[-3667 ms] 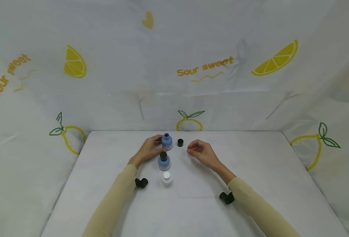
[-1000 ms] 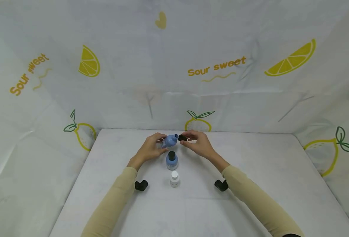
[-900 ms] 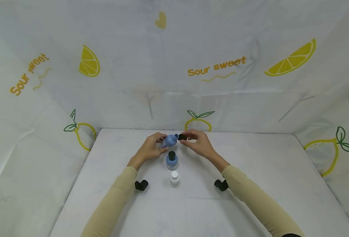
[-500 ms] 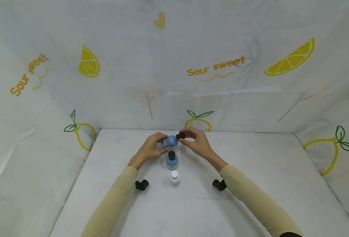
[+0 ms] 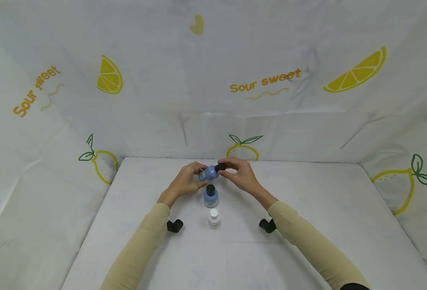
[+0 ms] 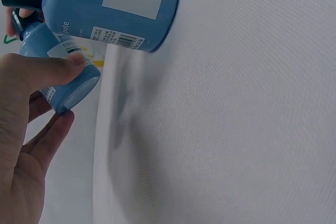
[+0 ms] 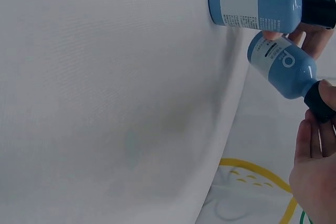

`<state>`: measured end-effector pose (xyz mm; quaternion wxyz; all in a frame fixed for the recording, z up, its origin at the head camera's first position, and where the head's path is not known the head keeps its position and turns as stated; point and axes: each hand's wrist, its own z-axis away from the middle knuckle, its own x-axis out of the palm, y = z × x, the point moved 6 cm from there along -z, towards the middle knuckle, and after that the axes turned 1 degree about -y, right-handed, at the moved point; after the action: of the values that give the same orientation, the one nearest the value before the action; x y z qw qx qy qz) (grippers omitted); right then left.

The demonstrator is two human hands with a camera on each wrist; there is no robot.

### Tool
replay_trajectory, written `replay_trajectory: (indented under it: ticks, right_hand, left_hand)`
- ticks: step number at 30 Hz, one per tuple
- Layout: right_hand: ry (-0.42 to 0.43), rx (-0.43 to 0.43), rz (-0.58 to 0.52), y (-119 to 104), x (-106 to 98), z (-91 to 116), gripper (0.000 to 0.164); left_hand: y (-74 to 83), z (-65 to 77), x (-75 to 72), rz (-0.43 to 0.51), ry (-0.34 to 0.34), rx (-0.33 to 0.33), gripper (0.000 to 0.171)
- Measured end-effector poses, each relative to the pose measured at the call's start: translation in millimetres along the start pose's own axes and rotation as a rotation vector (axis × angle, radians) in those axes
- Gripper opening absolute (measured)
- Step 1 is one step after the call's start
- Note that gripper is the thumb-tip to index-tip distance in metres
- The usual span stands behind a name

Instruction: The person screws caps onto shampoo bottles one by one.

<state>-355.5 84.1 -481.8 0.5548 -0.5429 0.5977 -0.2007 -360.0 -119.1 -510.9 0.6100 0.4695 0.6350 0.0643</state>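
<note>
My left hand (image 5: pixel 184 182) grips a blue bottle (image 5: pixel 208 173) by its body near the back of the table, thumb on one side and fingers on the other. The bottle leans with its neck toward the right. On that neck sits a black cap (image 7: pixel 317 102), pinched between the thumb and fingers of my right hand (image 5: pixel 245 177). Just in front stands a second blue bottle (image 5: pixel 211 197), upright and black-capped; it looms close in both wrist views. Nearest me in the row is a small white bottle (image 5: pixel 214 219) with a white cap.
The white table (image 5: pixel 235 262) ends at a back edge just beyond my hands. Behind it hangs a pale sheet (image 5: pixel 144 133) printed with lemons. Small black pieces (image 5: pixel 175 226) stick out at both wrists.
The right hand has picked the black cap off the table and brought it onto the bottle's neck. My left hand has tilted the bottle, which stood upright at first.
</note>
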Motion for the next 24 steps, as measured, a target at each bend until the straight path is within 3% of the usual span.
replay_trajectory:
  ticks: [24]
  right_hand:
    - [0.131,0.088,0.065,7.1,4.5,-0.2,0.032]
  left_hand:
    - [2.2,3.2,1.4,0.008,-0.002,0.013,0.052]
